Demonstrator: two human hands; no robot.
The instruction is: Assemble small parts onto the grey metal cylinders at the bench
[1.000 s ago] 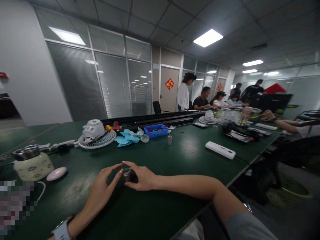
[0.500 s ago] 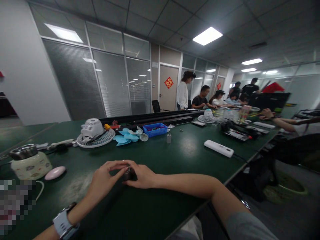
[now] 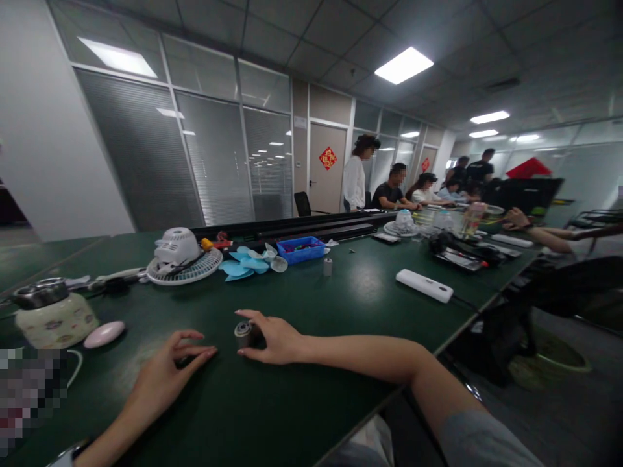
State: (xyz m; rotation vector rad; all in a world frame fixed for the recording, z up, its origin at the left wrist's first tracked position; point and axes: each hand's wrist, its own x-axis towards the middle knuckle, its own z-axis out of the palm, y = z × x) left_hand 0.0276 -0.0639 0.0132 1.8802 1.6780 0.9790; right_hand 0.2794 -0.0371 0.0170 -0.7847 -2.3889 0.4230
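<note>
"Where's your light?"
"Mostly the largest ceiling panel (image 3: 403, 65), above and right of the blue bin (image 3: 300, 250); the room around you is dim."
"Glare?"
"You get hazy sheen on the green tabletop (image 3: 364, 285), right of the bin. People (image 3: 481, 171) far beyond it blur; your right hand (image 3: 278, 340), nearer you, is clearer."

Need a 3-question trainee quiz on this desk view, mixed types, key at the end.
1. Which hand is nearer the closest metal cylinder?
2. True or false: a second cylinder stands on the green table, outside the blue tray.
3. Pick one. The pink rounded object lies beside:
a) the light-blue fan blades
b) the patterned cream container
c) the white power strip

Key:
1. The right hand; the left hand is apart from it.
2. True.
3. b
</note>
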